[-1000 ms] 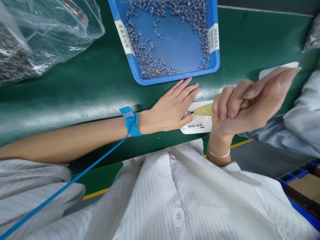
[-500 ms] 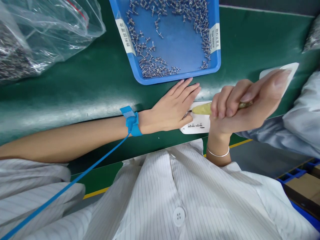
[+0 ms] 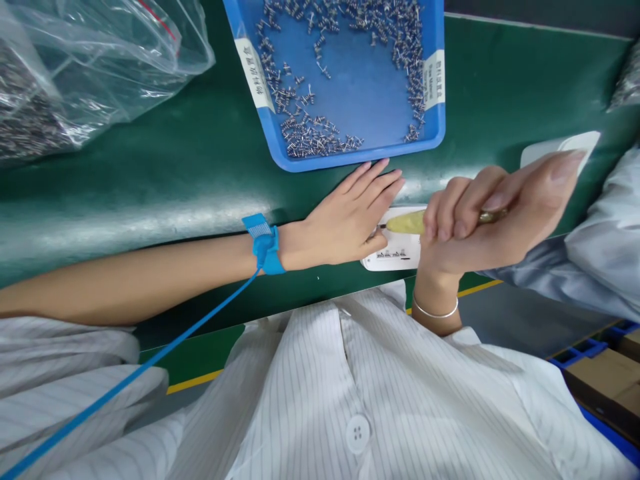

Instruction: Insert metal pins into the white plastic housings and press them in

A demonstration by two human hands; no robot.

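My left hand [image 3: 350, 217] lies palm down with its fingers stretched out, partly over a white plastic plate [image 3: 407, 250] with small dark markings. Its thumb is bent in close to a thin metal tip. That tip belongs to a slim tool with a yellow tapered handle [image 3: 406, 223], which my right hand [image 3: 493, 213] grips with curled fingers and the thumb pointing away. The tool slants down to the plate beside my left thumb. Whatever the tip touches is hidden by my left hand. A blue strap [image 3: 267, 247] with a cord circles my left wrist.
Beyond my left hand stands a blue tray [image 3: 350, 100] of small metal springs or screw-like parts. A clear plastic bag [image 3: 110, 73] of similar parts lies at the upper left. Another white piece [image 3: 580, 142] rests behind my right hand. Another person's grey sleeve [image 3: 605, 240] is at the right.
The whole view has shifted slightly. My hands hold nearly the same pose, with the yellow-handled tool still at the plate beside my left thumb.
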